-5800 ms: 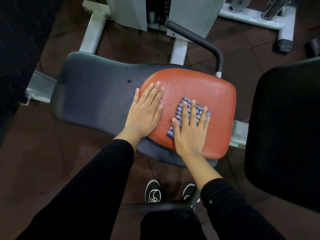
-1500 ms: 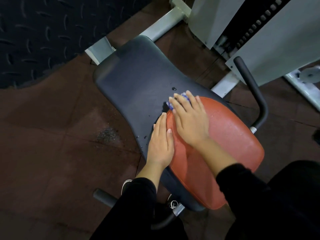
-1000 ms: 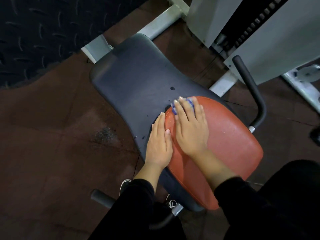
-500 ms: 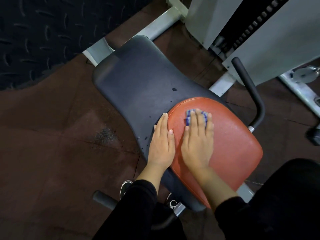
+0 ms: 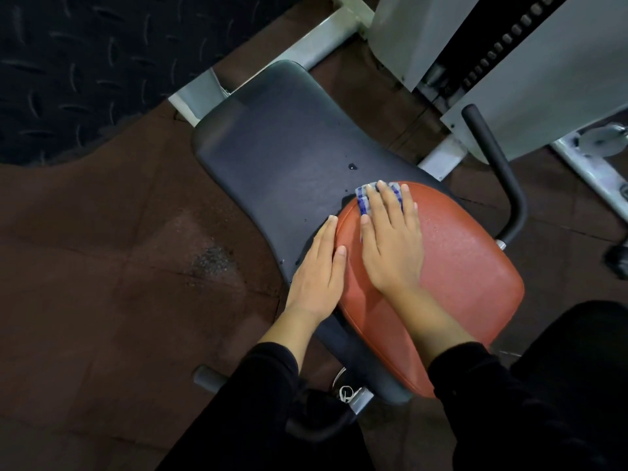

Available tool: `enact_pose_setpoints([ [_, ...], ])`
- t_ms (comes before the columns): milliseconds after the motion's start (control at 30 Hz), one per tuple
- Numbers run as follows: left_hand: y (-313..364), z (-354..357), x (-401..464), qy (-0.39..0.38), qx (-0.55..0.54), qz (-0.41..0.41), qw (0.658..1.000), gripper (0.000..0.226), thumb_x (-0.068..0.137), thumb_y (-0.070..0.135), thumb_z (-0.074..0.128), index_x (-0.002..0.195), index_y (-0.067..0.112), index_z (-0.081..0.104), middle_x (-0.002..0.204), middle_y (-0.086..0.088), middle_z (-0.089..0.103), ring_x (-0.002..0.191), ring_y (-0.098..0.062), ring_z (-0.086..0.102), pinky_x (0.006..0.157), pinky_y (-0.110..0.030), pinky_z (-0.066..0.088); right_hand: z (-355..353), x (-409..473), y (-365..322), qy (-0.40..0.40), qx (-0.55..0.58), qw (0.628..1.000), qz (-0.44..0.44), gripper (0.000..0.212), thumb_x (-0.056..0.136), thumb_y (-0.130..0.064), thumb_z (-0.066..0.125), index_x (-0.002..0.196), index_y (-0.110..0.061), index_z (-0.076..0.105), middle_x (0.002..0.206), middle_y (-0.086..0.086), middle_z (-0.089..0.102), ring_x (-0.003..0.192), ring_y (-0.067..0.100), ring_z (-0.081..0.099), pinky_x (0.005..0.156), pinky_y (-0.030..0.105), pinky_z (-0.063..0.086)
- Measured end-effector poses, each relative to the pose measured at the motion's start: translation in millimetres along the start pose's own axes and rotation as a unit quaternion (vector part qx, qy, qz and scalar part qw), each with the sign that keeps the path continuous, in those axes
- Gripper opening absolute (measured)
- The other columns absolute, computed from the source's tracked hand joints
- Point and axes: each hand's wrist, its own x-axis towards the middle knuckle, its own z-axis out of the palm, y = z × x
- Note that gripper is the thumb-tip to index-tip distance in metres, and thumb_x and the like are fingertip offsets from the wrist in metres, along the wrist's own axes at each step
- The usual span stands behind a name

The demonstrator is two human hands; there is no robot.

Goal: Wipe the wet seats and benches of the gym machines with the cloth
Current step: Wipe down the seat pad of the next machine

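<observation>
Dark diamond-pattern floor mat at far left, with brown rubber floor beside it bearing a rough worn patch. White frame rail runs under the far end of the black bench. Bench surface shows one distinct water drop and smaller droplets near its lower edge.

Left hand lies flat on the black bench, fingers straight and together, thumb touching the edge of the orange seat pad — it grasps nothing.

Right hand lies palm-down on the orange seat pad, fingers extended and slightly spread, pressing the blue checked cloth flat. The cloth sits at the pad's far left corner, its edge reaching the seam with the black bench; only its far part shows past the fingertips.

Fine moisture speckles the pad right of the hand. Black curved handle stands beyond the pad — grey machine housing behind it.
</observation>
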Motion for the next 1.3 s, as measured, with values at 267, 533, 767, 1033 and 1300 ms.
enact_pose_setpoints([
  [267,39,3,20,0.126,0.081,0.111,0.982,0.056,0.096,0.037,0.038,0.143,0.006,0.039,0.152,-0.01,0.035,0.141,-0.023,0.03,0.116,-0.037,0.024,-26,2,50,-0.005,0.149,0.988,0.047,0.049,0.096,-0.024,0.031,0.144,-0.018,0.037,0.154,-0.002,0.028,0.145,0.017,0.016,0.119,0.035,0.003],
  [533,50,27,42,0.079,0.305,0.188,0.93,0.056,0.086,0.041,0.039,0.131,0.014,0.059,0.143,-0.004,0.05,0.136,-0.022,0.04,0.115,-0.048,0.022,-33,2,77,-0.012,0.076,0.994,0.073,0.039,0.099,-0.03,0.043,0.138,-0.032,0.045,0.151,-0.006,0.035,0.143,0.017,0.023,0.117,0.043,0.006],
  [767,33,37,14,0.082,0.313,0.218,0.921,0.064,0.088,0.039,0.048,0.145,0.011,0.041,0.155,-0.007,0.032,0.146,-0.026,0.02,0.12,-0.046,0.005,-36,-1,87,-0.039,0.097,0.992,0.073,0.042,0.099,-0.039,0.042,0.141,-0.038,0.04,0.154,-0.007,0.028,0.145,0.016,0.017,0.117,0.04,0.002],
  [1033,50,42,44,0.048,0.358,0.247,0.899,0.059,0.086,0.037,0.046,0.14,0.014,0.05,0.149,-0.007,0.043,0.14,-0.028,0.034,0.118,-0.048,0.015,-31,0,90,-0.019,0.125,0.988,0.086,0.039,0.098,-0.037,0.046,0.137,-0.037,0.046,0.151,-0.006,0.034,0.143,0.018,0.023,0.117,0.042,0.008],
  [1300,29,34,18,0.16,0.253,0.132,0.945,0.059,0.086,0.03,0.044,0.14,0.005,0.047,0.144,-0.013,0.046,0.133,-0.031,0.039,0.114,-0.047,0.028,-37,2,90,-0.033,0.154,0.983,0.093,0.04,0.096,-0.037,0.049,0.136,-0.038,0.046,0.15,-0.008,0.036,0.142,0.015,0.023,0.118,0.047,0.013],
])
